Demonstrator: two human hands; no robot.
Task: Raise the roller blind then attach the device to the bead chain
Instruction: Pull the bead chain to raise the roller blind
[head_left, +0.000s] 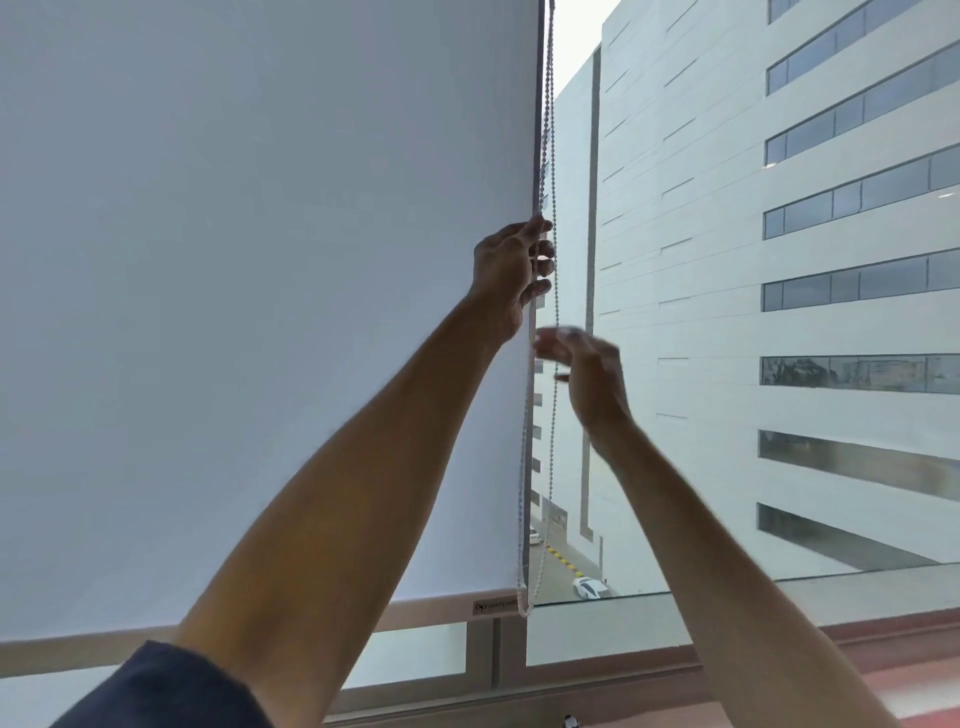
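While the left hand (511, 265) is gripping the bead chain (555, 208) at one o'clock of the roller blind (260, 312), the blurred right hand (584, 374) is hovering open-fingered below; alternating steady downward pulls should be working best.

The only marking is a small dark logo with a short line of print on the bottom bar (457, 608) of the blind (260, 312), near the bar's right end, just beside the lower loop of the bead chain (522, 519). It shows a round emblem followed by small letters, too blurred and too small to read. Nothing legible appears on the window frame (493, 660), on the buildings (727, 260) outside, or on the cars (589, 587) in the street below.
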